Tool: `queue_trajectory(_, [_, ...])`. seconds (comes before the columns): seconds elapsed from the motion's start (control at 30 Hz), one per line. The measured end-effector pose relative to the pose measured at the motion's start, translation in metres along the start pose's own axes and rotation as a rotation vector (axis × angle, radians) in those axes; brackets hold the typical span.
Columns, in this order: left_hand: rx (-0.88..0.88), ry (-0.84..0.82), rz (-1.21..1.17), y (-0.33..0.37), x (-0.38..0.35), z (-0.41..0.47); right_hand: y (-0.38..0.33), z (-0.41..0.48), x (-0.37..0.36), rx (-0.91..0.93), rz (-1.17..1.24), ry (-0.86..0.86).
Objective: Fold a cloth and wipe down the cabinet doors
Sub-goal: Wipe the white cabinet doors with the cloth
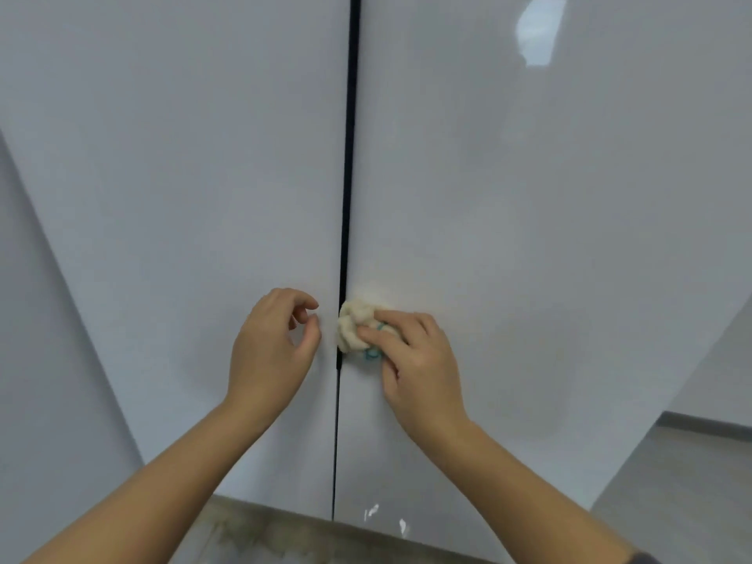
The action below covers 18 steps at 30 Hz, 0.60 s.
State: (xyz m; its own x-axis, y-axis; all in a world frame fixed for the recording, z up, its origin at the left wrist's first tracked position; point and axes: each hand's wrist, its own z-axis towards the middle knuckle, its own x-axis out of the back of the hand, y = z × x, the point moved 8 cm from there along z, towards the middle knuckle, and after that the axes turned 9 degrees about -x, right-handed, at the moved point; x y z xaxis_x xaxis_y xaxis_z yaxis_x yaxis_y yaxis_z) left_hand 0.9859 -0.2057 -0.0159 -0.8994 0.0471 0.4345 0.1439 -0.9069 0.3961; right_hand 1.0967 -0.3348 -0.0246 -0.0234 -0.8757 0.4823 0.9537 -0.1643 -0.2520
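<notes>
Cream cloth (358, 325) bunched against the right cabinet door (529, 217), just beside the centre gap (348, 177).
The cloth is a small, fluffy, off-white wad with a touch of teal at its lower edge, crumpled rather than flat. It is pressed to the door's lower part, its left edge reaching the dark vertical gap, and the right hand (419, 360) covers its right side in a grip. The left cabinet door (203, 177) and the right one are glossy, pale grey-white, flat and closed.

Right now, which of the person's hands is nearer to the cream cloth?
Right. The right hand grips the cloth against the right cabinet door. The left hand is across the dark gap between the doors, beside the cloth, not touching it.
</notes>
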Motion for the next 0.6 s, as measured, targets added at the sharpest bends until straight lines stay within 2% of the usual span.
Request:
queue_trajectory(0.17, [0.260, -0.221, -0.159, -0.026, -0.026, -0.069, 0.034, -0.079, -0.001, -1.016, 0.728, 0.028])
queue_trajectory(0.27, [0.495, -0.410, -0.272, -0.051, -0.055, -0.121, 0.047, -0.147, -0.040, -1.444, 0.985, 0.041])
queue_trajectory(0.33, [0.723, -0.578, -0.390, -0.067, -0.079, -0.162, 0.050, -0.189, -0.068, -1.657, 1.086, 0.058])
queue_trajectory(0.4, [1.050, -0.735, -0.539, -0.080, -0.101, -0.212, 0.054, -0.233, -0.097, -1.844, 1.151, 0.083])
queue_trajectory(0.47, [1.295, -0.839, -0.643, -0.087, -0.118, -0.254, 0.057, -0.270, -0.125, -1.988, 1.200, 0.132])
queue_trajectory(0.53, [1.383, -0.886, -0.698, -0.097, -0.137, -0.285, 0.063, -0.303, -0.151, -2.091, 1.194, 0.157])
queue_trajectory(0.6, [1.455, -0.861, -0.734, -0.105, -0.157, -0.310, 0.071, -0.330, -0.170, -2.169, 1.144, 0.169])
